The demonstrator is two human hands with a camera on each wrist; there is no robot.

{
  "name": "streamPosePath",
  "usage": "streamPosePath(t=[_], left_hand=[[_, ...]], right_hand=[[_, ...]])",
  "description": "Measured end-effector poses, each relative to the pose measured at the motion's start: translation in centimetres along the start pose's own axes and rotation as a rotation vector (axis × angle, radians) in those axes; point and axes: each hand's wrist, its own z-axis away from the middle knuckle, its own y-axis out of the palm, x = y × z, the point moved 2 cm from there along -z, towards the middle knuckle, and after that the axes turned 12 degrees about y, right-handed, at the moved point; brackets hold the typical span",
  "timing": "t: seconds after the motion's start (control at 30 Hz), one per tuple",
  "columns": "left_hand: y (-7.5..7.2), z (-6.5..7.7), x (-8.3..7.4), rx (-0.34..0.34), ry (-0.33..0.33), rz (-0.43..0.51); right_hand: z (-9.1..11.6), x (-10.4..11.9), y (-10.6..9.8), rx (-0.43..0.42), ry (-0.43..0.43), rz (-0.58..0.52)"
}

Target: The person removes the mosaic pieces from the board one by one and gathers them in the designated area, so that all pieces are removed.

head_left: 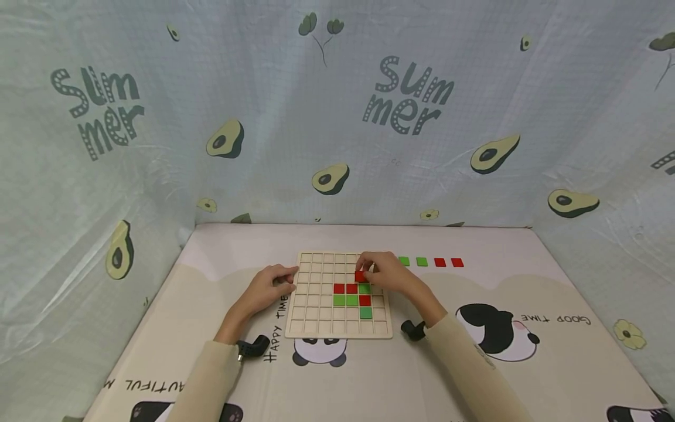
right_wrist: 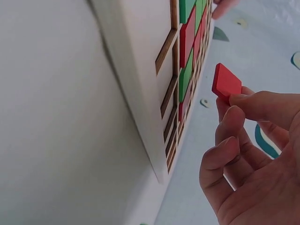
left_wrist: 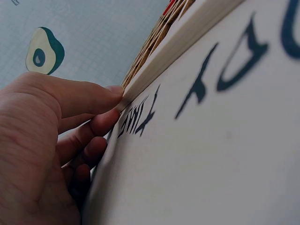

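Note:
A pale wooden grid board (head_left: 312, 313) lies on the table with red and green square tiles in several cells at its right half. Over its upper right part, my right hand (head_left: 387, 271) pinches a red tile (right_wrist: 227, 82) between thumb and fingers. In the right wrist view that tile is raised off the board, near a green tile (right_wrist: 186, 77) sitting in the grid. My left hand (head_left: 265, 288) touches the board's left edge with thumb and forefinger extended. The left wrist view shows the thumb (left_wrist: 89, 96) at the board's edge, the other fingers loosely bent below.
Beyond the board's right side, loose tiles lie in a row: green ones (head_left: 422, 262) and red ones (head_left: 457, 262). Each wrist wears a black camera (head_left: 254, 346). A printed cloth covers the table (head_left: 369, 381), and a patterned curtain (head_left: 285, 117) hangs behind and at the sides.

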Motion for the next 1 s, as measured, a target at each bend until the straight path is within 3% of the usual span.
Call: streamPosePath(t=[1.0], left_hand=[[0.1, 0.1, -0.2, -0.008, -0.001, 0.007]], right_hand=[[4.5, -4.9, -3.9, -0.092, 0.104, 0.013]])
